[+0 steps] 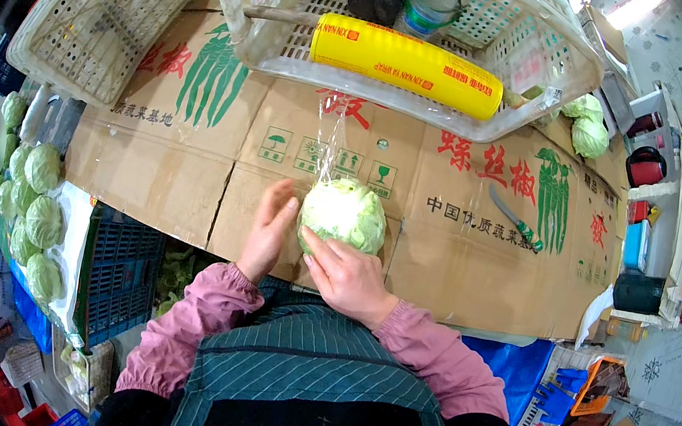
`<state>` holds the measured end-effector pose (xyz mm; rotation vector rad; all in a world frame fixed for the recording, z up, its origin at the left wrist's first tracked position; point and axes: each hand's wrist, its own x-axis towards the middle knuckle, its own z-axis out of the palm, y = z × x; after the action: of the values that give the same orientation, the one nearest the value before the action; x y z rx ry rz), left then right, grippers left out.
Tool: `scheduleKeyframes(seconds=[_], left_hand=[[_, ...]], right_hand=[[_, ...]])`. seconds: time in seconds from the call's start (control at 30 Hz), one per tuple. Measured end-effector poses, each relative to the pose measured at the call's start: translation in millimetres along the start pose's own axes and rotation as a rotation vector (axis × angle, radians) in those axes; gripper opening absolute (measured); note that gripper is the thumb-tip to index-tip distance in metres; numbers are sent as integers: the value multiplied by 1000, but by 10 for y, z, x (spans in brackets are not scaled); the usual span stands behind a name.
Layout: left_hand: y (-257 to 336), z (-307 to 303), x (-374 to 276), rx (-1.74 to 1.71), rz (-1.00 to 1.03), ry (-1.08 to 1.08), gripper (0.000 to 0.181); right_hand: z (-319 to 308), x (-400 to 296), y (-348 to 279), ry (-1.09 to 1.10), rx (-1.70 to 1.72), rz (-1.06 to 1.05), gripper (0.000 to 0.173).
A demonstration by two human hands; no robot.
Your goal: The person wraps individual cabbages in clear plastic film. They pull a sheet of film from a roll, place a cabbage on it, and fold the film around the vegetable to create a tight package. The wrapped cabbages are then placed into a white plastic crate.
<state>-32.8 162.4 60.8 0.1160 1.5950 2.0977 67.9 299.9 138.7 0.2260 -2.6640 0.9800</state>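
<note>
A round green cabbage (344,210) sits on the flattened cardboard (289,212) right in front of me. My right hand (345,276) lies across its near side, fingertips touching its lower left; whether it grips the cabbage or film is unclear. Just left of the cabbage, my left hand (270,226) is raised with its thumb apart and nothing visible in it. A narrow strip of clear plastic film (329,146) runs from the cabbage up towards a yellow roll of cling film (407,65). The roll sits on a rod across a white plastic crate (458,121).
A knife (513,218) with a green handle lies on the cardboard at right. Another white crate (108,10) stands at upper left. Several cabbages (44,220) are at far left, others (589,137) at upper right. A shelf unit (665,186) borders the right side.
</note>
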Motion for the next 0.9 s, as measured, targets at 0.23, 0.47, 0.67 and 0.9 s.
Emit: scheduleKeyframes(seconds=[0.23, 0.47, 0.67, 0.9], left_hand=[[-98, 160, -17, -137, -62, -290, 55], [47, 252, 20, -117, -225, -242, 59], [215, 485, -42, -6, -252, -187, 77], [282, 635, -55, 43, -224, -135, 85]], right_hand=[[125, -185, -99, -77, -511, -140, 51], [183, -260, -27, -62, -770, -167, 57], [205, -430, 11, -59, -764, -98, 49], [419, -615, -41, 67, -844, 9, 44]])
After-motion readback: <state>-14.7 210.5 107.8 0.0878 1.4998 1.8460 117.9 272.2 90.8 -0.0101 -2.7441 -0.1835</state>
